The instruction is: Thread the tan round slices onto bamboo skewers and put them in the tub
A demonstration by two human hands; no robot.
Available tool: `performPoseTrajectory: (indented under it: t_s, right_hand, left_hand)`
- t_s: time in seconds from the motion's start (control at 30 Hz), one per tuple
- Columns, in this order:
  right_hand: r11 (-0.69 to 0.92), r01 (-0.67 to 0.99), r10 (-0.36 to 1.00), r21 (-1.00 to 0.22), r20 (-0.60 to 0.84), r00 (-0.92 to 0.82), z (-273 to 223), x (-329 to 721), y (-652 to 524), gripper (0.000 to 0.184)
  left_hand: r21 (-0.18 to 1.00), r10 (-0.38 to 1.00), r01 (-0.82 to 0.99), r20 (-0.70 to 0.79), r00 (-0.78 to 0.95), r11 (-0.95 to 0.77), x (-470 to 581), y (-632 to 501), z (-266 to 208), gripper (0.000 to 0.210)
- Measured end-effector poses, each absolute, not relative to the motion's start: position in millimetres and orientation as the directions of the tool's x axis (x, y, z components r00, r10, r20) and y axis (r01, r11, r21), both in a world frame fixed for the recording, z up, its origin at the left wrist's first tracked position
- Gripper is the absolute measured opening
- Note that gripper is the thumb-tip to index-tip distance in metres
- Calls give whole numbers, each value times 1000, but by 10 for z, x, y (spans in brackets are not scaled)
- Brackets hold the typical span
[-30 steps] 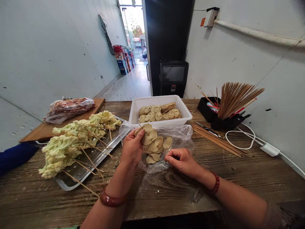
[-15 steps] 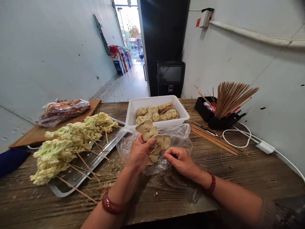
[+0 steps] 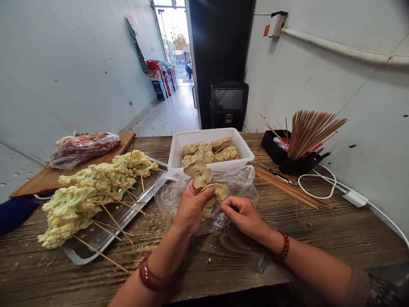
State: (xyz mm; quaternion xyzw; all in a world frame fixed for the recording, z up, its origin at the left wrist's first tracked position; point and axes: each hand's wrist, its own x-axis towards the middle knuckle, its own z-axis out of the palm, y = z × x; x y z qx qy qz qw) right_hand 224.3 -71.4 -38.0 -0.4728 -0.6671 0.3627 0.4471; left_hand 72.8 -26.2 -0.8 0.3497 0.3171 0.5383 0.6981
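My left hand [image 3: 191, 209] is closed, thumb on top, around several thin tan slices [image 3: 202, 178], rounded and curling at the edges. My right hand [image 3: 244, 215] has thumb and forefinger pinched on the end of a thin skewer, mostly hidden by fingers and slices, just right of the left hand. More tan slices [image 3: 208, 212] lie below on a clear plastic bag [image 3: 243, 177]. Behind the bag, a white plastic tub [image 3: 244, 158] contains skewered tan slices [image 3: 204, 150] with their sticks pointing right.
Skewered cauliflower [image 3: 75, 200] covers a metal tray [image 3: 84, 256] at left, sticks jutting over its edge. A bagged reddish food [image 3: 84, 147] sits on a wooden board [image 3: 35, 183]. Loose skewers [image 3: 287, 187] lie right of the bag, near a black holder [image 3: 294, 164] and a white cable [image 3: 319, 196].
My left hand has moved slightly right and the slices in it have tilted, drawing closer to my right hand. My right hand has barely moved, still pinching.
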Motion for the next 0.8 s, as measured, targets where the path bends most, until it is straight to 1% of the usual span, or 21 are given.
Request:
performPoseTrajectory:
  t_s: [0.13, 0.23, 0.33, 0.43, 0.63, 0.8]
  right_hand:
    - [284, 298, 957, -911, 252, -142, -385, 2249, -710, 27]
    - [288, 284, 956, -915, 255, -146, -376, 2247, -711, 26]
    - [285, 294, 956, -912, 247, -160, -357, 2237, -717, 25]
    - [291, 312, 953, -905, 246, -176, -345, 2224, -726, 25]
    - [303, 300, 949, -905, 257, -182, -373, 2216, -730, 25]
    - [289, 293, 954, -911, 248, -172, -387, 2222, -725, 25]
  left_hand:
    - [836, 966, -511, -81, 246, 200, 698, -245, -8, 37]
    - [836, 973, -511, -112, 200, 201, 637, -200, 4, 41]
    - [810, 986, -566, -84, 141, 150, 576, -145, 26, 41]
    - [795, 990, -595, -50, 128, 117, 541, -108, 44, 42]
    - [806, 992, -581, -65, 107, 115, 540, -100, 23, 40]
    - [819, 988, -558, -68, 135, 133, 564, -118, 3, 38]
